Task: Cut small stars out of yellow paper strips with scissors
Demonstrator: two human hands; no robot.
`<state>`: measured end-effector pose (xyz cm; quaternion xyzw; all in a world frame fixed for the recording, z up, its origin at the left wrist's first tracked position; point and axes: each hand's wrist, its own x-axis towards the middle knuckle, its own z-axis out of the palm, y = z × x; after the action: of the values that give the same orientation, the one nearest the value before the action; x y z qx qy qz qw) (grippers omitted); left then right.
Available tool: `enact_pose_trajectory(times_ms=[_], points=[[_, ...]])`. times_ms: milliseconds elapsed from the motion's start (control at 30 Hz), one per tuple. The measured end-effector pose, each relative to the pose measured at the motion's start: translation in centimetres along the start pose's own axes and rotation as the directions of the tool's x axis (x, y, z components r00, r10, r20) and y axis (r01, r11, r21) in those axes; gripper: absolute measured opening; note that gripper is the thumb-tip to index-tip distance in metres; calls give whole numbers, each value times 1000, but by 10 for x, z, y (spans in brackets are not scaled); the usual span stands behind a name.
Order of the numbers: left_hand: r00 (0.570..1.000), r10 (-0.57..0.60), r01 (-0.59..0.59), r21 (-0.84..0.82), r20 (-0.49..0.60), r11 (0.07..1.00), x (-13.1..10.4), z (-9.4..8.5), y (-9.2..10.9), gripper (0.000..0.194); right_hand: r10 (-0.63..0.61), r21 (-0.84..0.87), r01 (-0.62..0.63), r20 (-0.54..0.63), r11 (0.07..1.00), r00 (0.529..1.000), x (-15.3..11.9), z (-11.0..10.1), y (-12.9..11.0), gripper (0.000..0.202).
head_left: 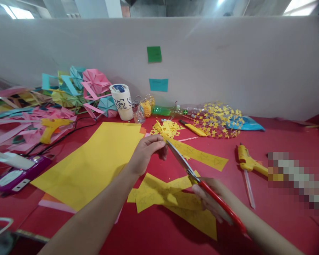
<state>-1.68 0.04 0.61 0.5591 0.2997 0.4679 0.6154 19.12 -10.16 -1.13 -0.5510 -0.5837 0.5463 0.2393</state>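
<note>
My left hand (145,154) is closed in a pinch on a tiny bit of yellow paper, mostly hidden by the fingertips. Right at those fingertips are the tips of the red-handled scissors (181,158), which my right hand (208,194) grips from below. The blades look nearly closed. Just beyond them lies a yellow paper strip (203,156) with pencilled star outlines. More yellow strips (152,193) with drawn stars overlap on the red table beneath my hands. A small cut yellow star (186,157) rests beside the blades. Behind my left hand is a pile of yellow paper scraps (167,129).
Large yellow sheets (103,159) lie at left. A yellow glue gun (51,129) and purple power strip (23,173) are beyond them. At the back stand a white cup (121,104) and a star-covered clear bottle (219,118), near a yellow cutter (195,129). Another glue gun (246,159) lies right.
</note>
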Motion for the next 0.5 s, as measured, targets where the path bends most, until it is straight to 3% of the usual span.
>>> enact_pose_trajectory(times_ms=[200,500], points=[[997,33,-29,61,-64,998,1,-1,1,15,-41,-49,41,-6,998,999,1,0,0,52],[999,49,-48,91,-2,995,-4,3,-1,15,-24,-62,25,14,998,1000,-1,-1,-2,49]])
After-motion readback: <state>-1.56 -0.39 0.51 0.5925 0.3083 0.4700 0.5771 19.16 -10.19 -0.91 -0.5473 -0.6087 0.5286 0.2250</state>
